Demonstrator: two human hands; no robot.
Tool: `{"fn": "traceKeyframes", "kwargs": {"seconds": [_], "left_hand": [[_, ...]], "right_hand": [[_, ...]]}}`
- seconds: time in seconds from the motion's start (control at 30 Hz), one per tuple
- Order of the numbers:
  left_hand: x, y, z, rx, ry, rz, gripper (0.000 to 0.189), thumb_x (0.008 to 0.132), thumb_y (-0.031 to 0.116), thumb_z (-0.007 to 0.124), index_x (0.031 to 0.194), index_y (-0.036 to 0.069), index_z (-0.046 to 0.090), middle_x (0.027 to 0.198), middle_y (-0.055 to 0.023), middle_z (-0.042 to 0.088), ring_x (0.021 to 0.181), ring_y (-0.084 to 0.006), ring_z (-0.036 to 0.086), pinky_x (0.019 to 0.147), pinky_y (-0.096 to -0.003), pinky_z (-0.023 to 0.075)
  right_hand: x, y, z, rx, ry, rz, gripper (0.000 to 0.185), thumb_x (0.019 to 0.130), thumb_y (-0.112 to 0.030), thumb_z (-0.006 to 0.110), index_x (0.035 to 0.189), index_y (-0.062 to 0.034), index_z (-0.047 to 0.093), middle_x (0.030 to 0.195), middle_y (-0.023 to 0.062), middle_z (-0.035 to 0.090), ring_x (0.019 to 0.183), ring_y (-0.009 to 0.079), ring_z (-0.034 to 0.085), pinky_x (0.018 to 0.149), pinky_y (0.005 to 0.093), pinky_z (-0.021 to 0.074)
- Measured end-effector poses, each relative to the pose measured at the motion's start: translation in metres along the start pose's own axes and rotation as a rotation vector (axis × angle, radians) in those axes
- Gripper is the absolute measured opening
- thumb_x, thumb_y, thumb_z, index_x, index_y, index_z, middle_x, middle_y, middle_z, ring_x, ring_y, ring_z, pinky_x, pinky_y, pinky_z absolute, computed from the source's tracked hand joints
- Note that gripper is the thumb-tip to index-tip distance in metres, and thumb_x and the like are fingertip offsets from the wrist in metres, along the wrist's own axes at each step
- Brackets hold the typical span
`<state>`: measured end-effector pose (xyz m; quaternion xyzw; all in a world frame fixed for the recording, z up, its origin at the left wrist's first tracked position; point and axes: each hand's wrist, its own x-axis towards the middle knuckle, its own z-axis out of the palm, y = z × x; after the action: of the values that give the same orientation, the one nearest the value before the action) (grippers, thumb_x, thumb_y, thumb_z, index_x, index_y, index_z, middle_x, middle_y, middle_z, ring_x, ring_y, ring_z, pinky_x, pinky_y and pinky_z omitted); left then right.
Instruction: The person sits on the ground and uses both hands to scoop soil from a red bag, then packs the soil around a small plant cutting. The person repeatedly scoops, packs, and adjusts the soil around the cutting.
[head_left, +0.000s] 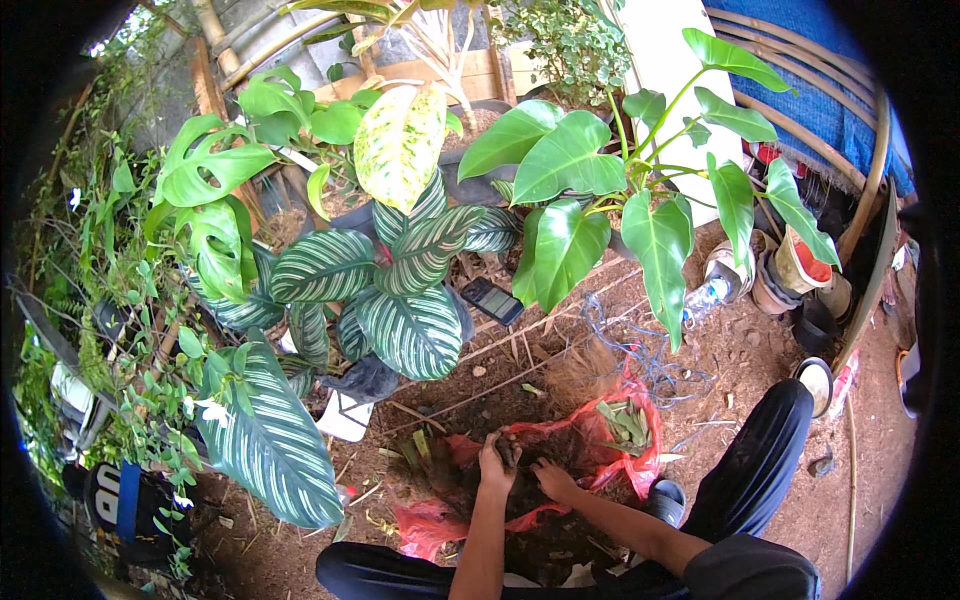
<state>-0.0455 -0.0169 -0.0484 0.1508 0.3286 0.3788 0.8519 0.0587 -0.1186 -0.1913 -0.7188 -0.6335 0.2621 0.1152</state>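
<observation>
My left hand (498, 459) is closed round a dark clump of soil (508, 450), above a heap of dark potting soil. To its right, my right hand (553, 480) rests on the soil at the inner edge of a torn red plastic bag (637, 465); whether its fingers grip anything cannot be made out. The bag lies spread round the soil, with green leaf pieces (626, 424) on its right part. Left of my left hand, cut plant stems (421, 444) lie on the ground.
Striped calathea plants (409, 322), a monstera (214, 172) and a broad-leaved philodendron (577, 157) stand ahead. A mobile phone (492, 301), tangled blue twine (652, 360) and a plastic bottle (705, 298) lie on the ground. Stacked pots (801, 266) stand at right, near a dark bowl (816, 384).
</observation>
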Motion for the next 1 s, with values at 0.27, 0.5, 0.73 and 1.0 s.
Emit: {"fn": "traceKeyframes", "kwargs": {"seconds": [0.27,0.5,0.73,1.0], "left_hand": [[0.017,-0.017,-0.021,-0.140,0.091,-0.008,0.020,0.093,0.017,0.043,0.085,0.002,0.056,0.077,-0.0095,0.056,0.073,-0.0235,0.057,0.073,-0.0350,0.0546],[0.031,-0.032,-0.040,-0.139,0.369,0.031,0.021,0.092,0.017,0.041,0.088,0.002,0.056,0.075,-0.0100,0.058,0.066,-0.0260,0.059,0.070,-0.0409,0.0550],[0.021,-0.048,-0.033,0.075,0.493,-0.048,0.027,0.092,0.019,0.039,0.098,0.002,0.059,0.087,-0.0123,0.063,0.078,-0.0277,0.064,0.075,-0.0453,0.0551],[0.004,-0.049,-0.016,0.049,-0.001,-0.101,0.031,0.093,0.025,0.049,0.116,0.007,0.057,0.113,-0.0077,0.060,0.104,-0.0241,0.058,0.088,-0.0389,0.0482]], "right_hand": [[0.017,0.018,-0.054,0.565,-0.134,0.191,0.063,0.076,-0.028,0.070,0.127,0.0010,0.047,0.122,0.0254,0.052,0.109,0.0353,0.054,0.088,0.0429,0.0449],[0.046,0.040,-0.060,0.466,0.192,0.225,0.031,0.077,-0.021,0.067,0.105,-0.0069,0.066,0.105,0.0150,0.065,0.102,0.0268,0.061,0.088,0.0343,0.0465],[0.033,0.015,-0.143,0.754,-0.125,-0.050,0.041,0.083,-0.024,0.062,0.121,-0.0088,0.056,0.118,0.0175,0.058,0.111,0.0305,0.053,0.096,0.0374,0.0411],[0.026,0.002,-0.163,0.549,-0.030,-0.030,0.041,0.083,-0.027,0.063,0.119,-0.0098,0.057,0.121,0.0195,0.055,0.116,0.0338,0.050,0.097,0.0406,0.0401]]}}
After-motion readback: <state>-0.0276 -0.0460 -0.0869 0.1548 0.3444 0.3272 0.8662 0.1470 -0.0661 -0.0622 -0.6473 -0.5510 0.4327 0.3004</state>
